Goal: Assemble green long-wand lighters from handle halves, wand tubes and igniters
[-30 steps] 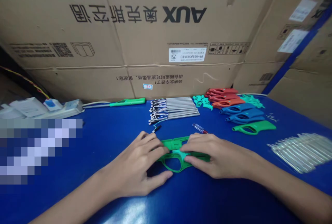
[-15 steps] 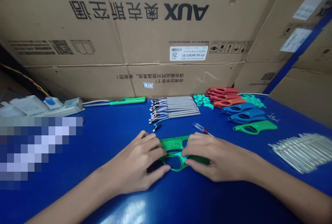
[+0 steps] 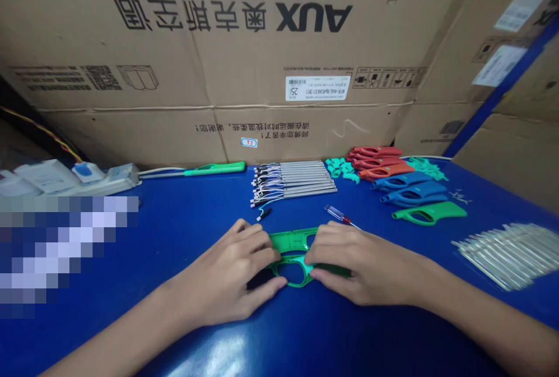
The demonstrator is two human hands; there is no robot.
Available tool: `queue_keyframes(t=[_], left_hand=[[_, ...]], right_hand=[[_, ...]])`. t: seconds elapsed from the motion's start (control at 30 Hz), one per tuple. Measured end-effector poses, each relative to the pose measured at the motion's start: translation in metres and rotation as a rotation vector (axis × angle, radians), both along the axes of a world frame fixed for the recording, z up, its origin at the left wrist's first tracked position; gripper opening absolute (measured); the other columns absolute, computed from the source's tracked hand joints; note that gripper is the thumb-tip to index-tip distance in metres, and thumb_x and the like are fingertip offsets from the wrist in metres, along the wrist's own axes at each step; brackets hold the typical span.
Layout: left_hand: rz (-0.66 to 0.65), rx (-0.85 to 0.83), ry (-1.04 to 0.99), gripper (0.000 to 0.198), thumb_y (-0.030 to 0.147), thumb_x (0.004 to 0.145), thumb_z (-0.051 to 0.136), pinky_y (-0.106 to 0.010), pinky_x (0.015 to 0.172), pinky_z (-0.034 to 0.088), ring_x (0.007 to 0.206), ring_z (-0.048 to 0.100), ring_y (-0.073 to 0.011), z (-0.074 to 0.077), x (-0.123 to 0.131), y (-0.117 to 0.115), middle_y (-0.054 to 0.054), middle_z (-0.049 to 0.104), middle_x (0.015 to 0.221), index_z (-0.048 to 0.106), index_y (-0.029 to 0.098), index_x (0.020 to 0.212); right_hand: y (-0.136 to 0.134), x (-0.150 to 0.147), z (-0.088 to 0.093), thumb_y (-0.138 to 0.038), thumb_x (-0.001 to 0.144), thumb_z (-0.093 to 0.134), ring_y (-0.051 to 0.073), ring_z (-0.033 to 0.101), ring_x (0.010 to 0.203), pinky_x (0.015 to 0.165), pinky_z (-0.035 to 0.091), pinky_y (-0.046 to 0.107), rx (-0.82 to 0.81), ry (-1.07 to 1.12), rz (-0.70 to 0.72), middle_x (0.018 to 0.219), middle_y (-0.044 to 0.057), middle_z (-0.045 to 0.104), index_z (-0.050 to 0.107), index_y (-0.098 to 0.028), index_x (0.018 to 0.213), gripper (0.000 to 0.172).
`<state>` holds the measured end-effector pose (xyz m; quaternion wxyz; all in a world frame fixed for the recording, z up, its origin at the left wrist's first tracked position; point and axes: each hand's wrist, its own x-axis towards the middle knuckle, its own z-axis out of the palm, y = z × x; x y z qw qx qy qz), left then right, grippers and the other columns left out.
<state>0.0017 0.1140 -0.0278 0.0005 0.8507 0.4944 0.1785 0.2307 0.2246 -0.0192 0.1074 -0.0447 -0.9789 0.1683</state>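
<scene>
Two green plastic lighter-handle halves lie between my hands on the blue tabletop. My left hand (image 3: 236, 272) has its thumb and fingers closed round the left end of the nearer handle half (image 3: 297, 285), which has an oval opening. My right hand (image 3: 349, 263) pinches at the right of that opening, where a teal piece (image 3: 307, 263) sits in the half; its fingers partly hide it. Just beyond is the farther handle half (image 3: 289, 241), its ends covered by my fingers. A small screwdriver (image 3: 335, 213) with a clear handle rests behind my right hand.
Metal lighter tubes with wires (image 3: 308, 179) lie in a row at the back. Right of them are teal parts (image 3: 343, 170), red handles (image 3: 378, 152), blue handles (image 3: 414, 194) and clear bagged rods (image 3: 510, 254). A power strip (image 3: 122, 179) stands left; a cardboard wall (image 3: 244, 91) rises behind.
Both hands stay on the nearer green half in almost the same place. My right fingers shift very slightly at the teal piece.
</scene>
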Motion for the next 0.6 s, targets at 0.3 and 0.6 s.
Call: queue_keyframes(t=[0.3, 0.6], left_hand=[[0.000, 0.010, -0.007, 0.018, 0.034, 0.093, 0.056, -0.044, 0.090, 0.040, 0.083, 0.059, -0.0214, -0.0015, 0.0010, -0.0004, -0.003, 0.062, 0.085, 0.067, 0.019, 0.094], [0.001, 0.006, -0.002, 0.019, 0.034, 0.093, 0.055, -0.042, 0.089, 0.040, 0.082, 0.059, -0.0209, -0.0004, 0.0009, -0.0003, -0.003, 0.062, 0.084, 0.067, 0.019, 0.094]], right_hand=[[-0.0004, 0.0008, -0.0044, -0.022, 0.096, 0.053, 0.016, 0.054, 0.086, 0.089, 0.041, 0.032, -0.022, 0.009, -0.003, 0.087, 0.004, 0.065, 0.068, -0.016, 0.091, 0.016], [-0.0029, -0.0004, 0.0041, -0.016, 0.088, 0.057, 0.017, 0.056, 0.089, 0.084, 0.043, 0.031, -0.031, 0.006, -0.034, 0.097, 0.007, 0.062, 0.072, -0.015, 0.093, 0.016]])
